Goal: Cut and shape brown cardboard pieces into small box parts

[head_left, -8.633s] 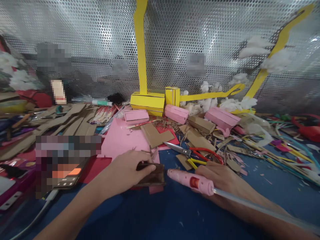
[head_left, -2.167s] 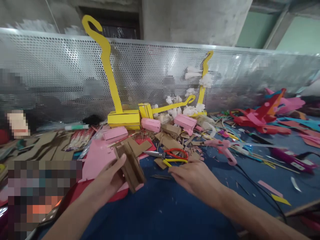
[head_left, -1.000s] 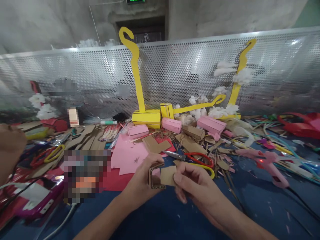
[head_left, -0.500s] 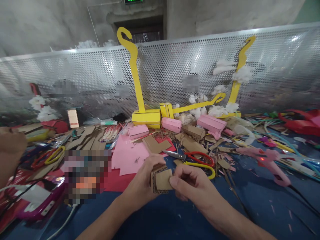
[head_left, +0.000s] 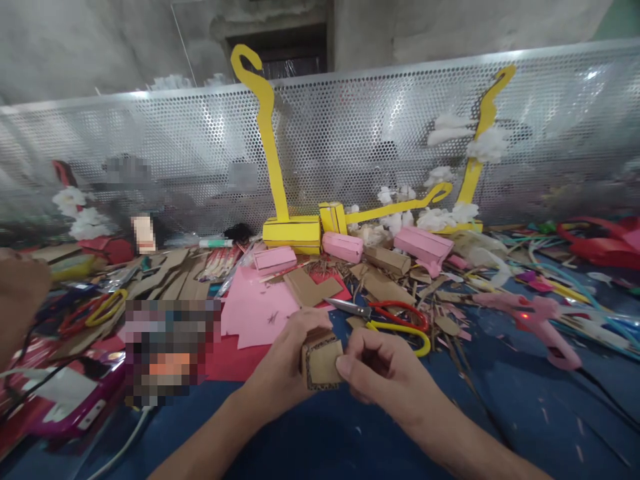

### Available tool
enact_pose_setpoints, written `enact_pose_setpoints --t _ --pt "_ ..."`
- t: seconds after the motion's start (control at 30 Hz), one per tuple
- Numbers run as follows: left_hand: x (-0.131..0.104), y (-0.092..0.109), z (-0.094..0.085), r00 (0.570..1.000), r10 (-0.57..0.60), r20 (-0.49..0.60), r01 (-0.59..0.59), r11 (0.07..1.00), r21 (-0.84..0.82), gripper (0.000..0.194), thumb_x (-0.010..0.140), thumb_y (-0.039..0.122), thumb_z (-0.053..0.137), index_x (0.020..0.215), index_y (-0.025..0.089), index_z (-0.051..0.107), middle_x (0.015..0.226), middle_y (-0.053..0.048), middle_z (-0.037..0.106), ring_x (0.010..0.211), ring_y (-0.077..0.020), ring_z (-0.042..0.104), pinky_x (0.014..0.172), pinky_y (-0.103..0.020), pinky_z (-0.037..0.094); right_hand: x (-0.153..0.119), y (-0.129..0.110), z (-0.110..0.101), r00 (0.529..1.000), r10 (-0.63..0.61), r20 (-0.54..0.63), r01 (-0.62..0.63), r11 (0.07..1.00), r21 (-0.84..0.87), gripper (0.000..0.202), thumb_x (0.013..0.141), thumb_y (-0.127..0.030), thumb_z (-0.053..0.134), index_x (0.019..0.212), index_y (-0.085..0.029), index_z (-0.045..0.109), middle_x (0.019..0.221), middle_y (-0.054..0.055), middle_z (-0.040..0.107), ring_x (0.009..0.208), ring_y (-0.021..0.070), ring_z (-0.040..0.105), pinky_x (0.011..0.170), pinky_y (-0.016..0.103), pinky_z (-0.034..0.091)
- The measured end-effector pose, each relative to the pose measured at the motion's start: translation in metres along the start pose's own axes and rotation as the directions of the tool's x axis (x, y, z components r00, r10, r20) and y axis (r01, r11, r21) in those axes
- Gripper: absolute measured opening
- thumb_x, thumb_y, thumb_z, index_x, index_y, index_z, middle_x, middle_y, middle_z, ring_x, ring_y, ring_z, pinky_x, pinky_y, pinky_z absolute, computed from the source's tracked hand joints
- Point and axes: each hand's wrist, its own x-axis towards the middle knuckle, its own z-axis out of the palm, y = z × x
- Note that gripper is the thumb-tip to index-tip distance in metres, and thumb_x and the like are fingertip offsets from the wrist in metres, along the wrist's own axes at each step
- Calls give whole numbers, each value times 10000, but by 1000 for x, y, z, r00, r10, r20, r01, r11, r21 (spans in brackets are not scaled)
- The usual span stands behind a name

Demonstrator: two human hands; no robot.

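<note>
My left hand [head_left: 293,353] is wrapped round a small cardboard box [head_left: 309,375], its end with corrugated edges turned toward me. Between the thumb and fingers of my right hand [head_left: 383,367] is the edge of a small cardboard piece [head_left: 324,363], which lies against that end of the box. Whether the piece is stuck to the box, I cannot tell. Just beyond my hands lie scissors [head_left: 400,320] with red and yellow handles. To the right, a pink glue gun [head_left: 537,320] rests on the table with a red light lit.
Pink paper [head_left: 257,310] and cardboard scraps [head_left: 385,290] lie ahead of my hands. Yellow hook-topped stands [head_left: 273,153] rise behind them, before a perforated metal screen [head_left: 340,127]. A purple power strip [head_left: 75,407] is at the left. Another person's hand [head_left: 20,300] shows at the left edge.
The cardboard piece has shifted slightly left, closer over the end of the box. My right hand has moved a little left with it. The view has tilted slightly down.
</note>
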Motion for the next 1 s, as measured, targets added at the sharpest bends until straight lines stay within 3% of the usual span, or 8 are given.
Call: enact_pose_setpoints --t 0.4,1.0 --pt "2 1 1 999 -32 -34 33 998 45 562 807 151 749 1268 320 475 1187 -76 579 1118 -266 570 927 -380 481 -1 -1 2 999 -32 -18 31 997 -77 390 934 -502 672 723 -210 524 605 -63 456 542 95 364 519 257 268" --pt "9 16 -3 999 -44 -20 45 996 72 459 802 180 774 1179 284 533 1066 -46 633 1012 -237 604 890 -364 479 0 -15 3 999 -42 -21 37 982 -185 388 909 -471 671 677 -207 505 628 -63 408 578 105 334 534 259 277"
